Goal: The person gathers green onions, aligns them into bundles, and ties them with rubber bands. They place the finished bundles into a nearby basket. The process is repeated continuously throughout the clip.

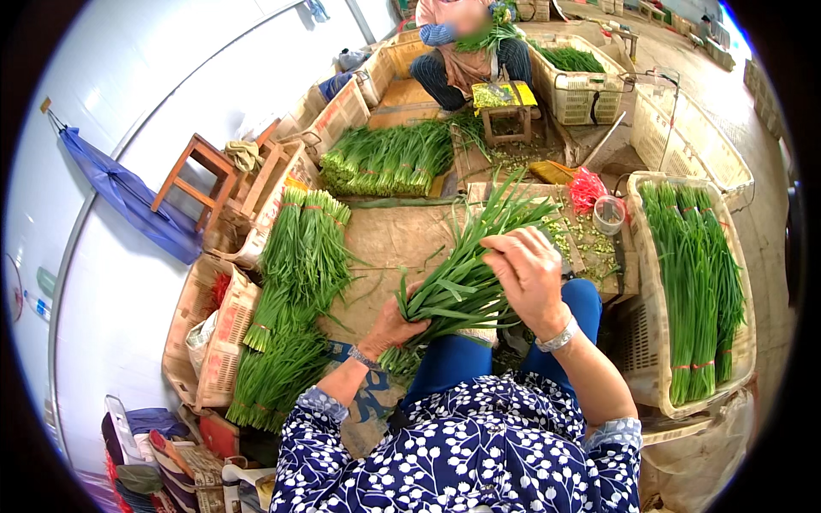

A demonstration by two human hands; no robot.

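Observation:
My left hand (392,327) is closed around a loose bunch of green garlic chives (458,282) above my lap. Its leaves point up and away from me, some drooping over the side. Over the bunch's right side hovers my right hand (529,276), fingers curled and thumb near the fingertips; whether a leaf is pinched between them is not clear. Beyond the bunch stands a low wooden work surface (580,256) strewn with pale trimmings. On it lie a bundle of red ties (585,190) and a clear plastic cup (609,214).
Tied chive bundles lie on the left (301,250) and farther ahead (388,157). At right, a plastic crate (635,333) holds more bundles (693,288). A co-worker (449,58) sits beyond, behind a small stool (507,118). Crates (211,333) and a wooden stool (199,176) line the left wall.

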